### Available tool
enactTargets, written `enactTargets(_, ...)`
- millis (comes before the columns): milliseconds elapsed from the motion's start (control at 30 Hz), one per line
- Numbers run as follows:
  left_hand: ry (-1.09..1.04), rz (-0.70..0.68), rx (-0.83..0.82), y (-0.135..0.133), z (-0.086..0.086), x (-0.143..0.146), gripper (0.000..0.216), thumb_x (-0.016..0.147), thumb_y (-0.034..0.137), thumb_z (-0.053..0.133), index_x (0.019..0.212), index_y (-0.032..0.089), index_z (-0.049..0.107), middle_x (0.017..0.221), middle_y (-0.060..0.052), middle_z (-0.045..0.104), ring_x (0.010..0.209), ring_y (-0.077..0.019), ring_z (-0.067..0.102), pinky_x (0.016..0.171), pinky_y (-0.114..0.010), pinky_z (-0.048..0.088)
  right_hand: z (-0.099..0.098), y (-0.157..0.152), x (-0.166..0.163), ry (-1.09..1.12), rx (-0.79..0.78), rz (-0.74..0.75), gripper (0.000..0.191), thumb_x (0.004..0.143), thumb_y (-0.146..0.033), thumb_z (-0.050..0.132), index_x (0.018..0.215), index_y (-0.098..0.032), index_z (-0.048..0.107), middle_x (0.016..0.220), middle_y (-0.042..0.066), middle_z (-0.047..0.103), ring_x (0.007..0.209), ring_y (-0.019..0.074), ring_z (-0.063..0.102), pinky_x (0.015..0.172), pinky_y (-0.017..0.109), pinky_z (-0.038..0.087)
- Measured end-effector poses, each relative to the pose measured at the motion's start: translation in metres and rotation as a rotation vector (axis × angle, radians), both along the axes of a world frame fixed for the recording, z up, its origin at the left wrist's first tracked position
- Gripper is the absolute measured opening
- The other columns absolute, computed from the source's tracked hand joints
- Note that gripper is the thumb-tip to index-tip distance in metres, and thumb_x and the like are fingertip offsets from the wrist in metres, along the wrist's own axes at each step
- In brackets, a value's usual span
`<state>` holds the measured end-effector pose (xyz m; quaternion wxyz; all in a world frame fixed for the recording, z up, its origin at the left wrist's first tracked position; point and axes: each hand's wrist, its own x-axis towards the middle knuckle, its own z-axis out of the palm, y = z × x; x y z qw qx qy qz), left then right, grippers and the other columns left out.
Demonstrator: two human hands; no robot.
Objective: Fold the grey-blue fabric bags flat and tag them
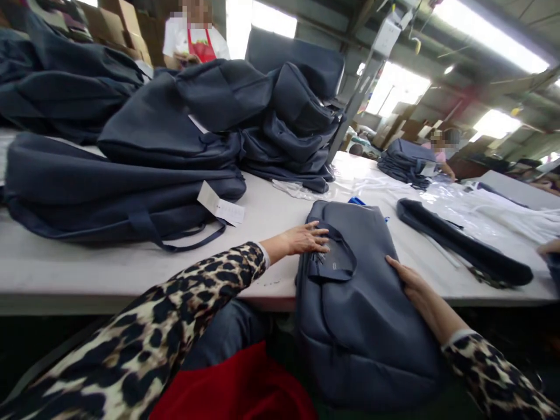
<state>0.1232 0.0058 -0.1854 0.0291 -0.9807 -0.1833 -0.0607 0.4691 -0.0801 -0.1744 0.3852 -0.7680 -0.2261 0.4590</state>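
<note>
A dark blue bag [365, 303] lies at the table's front edge, its lower part hanging over. A strap handle [350, 256] loops across its top, beside a dark card or label [333, 263]. My left hand [304, 239] rests on the bag's left side by the handle, fingers stretched out over it. At the opposite side, my right hand [409, 280] grips the bag's edge; some of its fingers are hidden behind the bag. To the left lies another dark blue bag [100, 186] with a strap and a white paper tag [221, 207].
Dark blue bags [297, 116] are heaped at the back. Clear plastic bags [472, 201] and a long dark pouch-like piece [464, 242] lie on the white table [258, 274] to the right. A person in a red apron [201, 46] stands behind; another person's hand [550, 248] shows far right.
</note>
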Motion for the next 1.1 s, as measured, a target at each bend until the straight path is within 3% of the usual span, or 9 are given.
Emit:
enactTargets(100,-0.007,0.148,-0.096,0.019,0.008,-0.006,0.054,0.089,0.003,0.041,0.126,0.037,0.061,0.147,0.007,0.049,0.147,-0.0149,0.025,0.122,-0.043,0.007,-0.023,-0.017,-0.023,0.04,0.084,-0.072,0.033,0.087,-0.04,0.062,0.107,-0.014,0.066,0.079,0.009,0.075,0.072,0.0242,0.072,0.072,0.036,0.062)
enactTargets(267,0.037,0.38,-0.152,0.038,0.008,-0.037,0.042,0.091,0.009,0.044,0.122,0.029,0.063,0.143,0.0,0.054,0.143,-0.0215,0.032,0.121,-0.05,0.008,-0.062,-0.022,-0.079,0.161,0.238,-0.113,0.051,0.086,-0.048,0.059,0.126,-0.018,0.058,0.099,0.007,0.075,0.087,0.0238,0.072,0.079,0.036,0.062)
enactTargets(467,0.078,0.566,-0.261,0.05,0.018,-0.049,0.048,0.085,0.012,0.056,0.132,0.018,0.058,0.135,-0.007,0.061,0.117,-0.0218,0.056,0.104,-0.033,0.042,-0.058,0.011,-0.105,0.27,0.388,-0.148,0.055,0.084,-0.054,0.058,0.124,-0.016,0.058,0.11,0.008,0.072,0.09,0.0207,0.071,0.076,0.031,0.061)
enactTargets(600,0.001,0.636,-0.279,0.061,0.026,-0.044,0.054,0.09,0.009,0.043,0.144,0.006,0.042,0.138,-0.013,0.057,0.119,-0.0206,0.056,0.102,-0.028,0.043,-0.062,0.03,-0.134,0.343,0.436,-0.2,0.051,0.086,-0.052,0.055,0.123,-0.016,0.056,0.108,0.006,0.072,0.091,0.0166,0.069,0.079,0.026,0.059)
enactTargets(700,-0.023,0.656,-0.275,0.057,0.013,-0.045,0.054,0.096,0.015,0.036,0.15,0.01,0.034,0.154,-0.011,0.038,0.136,-0.0211,0.041,0.113,-0.033,0.033,-0.073,0.026,-0.165,0.406,0.44,-0.223,0.046,0.086,-0.051,0.056,0.121,-0.02,0.055,0.098,0.002,0.073,0.087,0.0136,0.068,0.079,0.024,0.057)
enactTargets(833,0.06,0.673,-0.327,0.036,-0.021,-0.056,0.05,0.101,0.036,0.032,0.149,0.023,0.037,0.158,-0.007,0.032,0.146,-0.0254,0.026,0.118,-0.054,0.018,-0.076,0.008,-0.185,0.526,0.363,-0.145,0.032,0.079,-0.04,0.069,0.103,-0.022,0.058,0.077,-0.002,0.069,0.071,0.0141,0.065,0.068,0.025,0.057)
enactTargets(900,0.082,0.673,-0.333,0.027,-0.035,-0.06,0.051,0.103,0.039,0.025,0.151,0.026,0.031,0.161,-0.006,0.024,0.15,-0.0244,0.016,0.118,-0.057,0.009,-0.07,-0.002,-0.185,0.584,0.296,-0.09,0.025,0.077,-0.035,0.072,0.094,-0.021,0.059,0.067,-0.003,0.065,0.062,0.014,0.062,0.062,0.026,0.056)
enactTargets(1000,0.098,0.666,-0.326,0.025,-0.042,-0.065,0.054,0.103,0.042,0.018,0.154,0.027,0.023,0.164,-0.005,0.014,0.151,-0.0229,0.007,0.119,-0.057,0.005,-0.061,-0.014,-0.19,0.671,0.203,-0.002,0.024,0.076,-0.035,0.074,0.089,-0.02,0.06,0.063,-0.002,0.064,0.058,0.0148,0.059,0.06,0.029,0.057)
enactTargets(1100,0.124,0.655,-0.324,0.029,-0.041,-0.068,0.055,0.103,0.045,0.016,0.154,0.028,0.023,0.163,-0.003,0.016,0.151,-0.0226,0.01,0.119,-0.056,0.008,-0.06,-0.024,-0.207,0.75,0.17,0.057,0.025,0.073,-0.03,0.077,0.089,-0.019,0.062,0.066,0.0,0.066,0.06,0.0167,0.061,0.063,0.033,0.058)
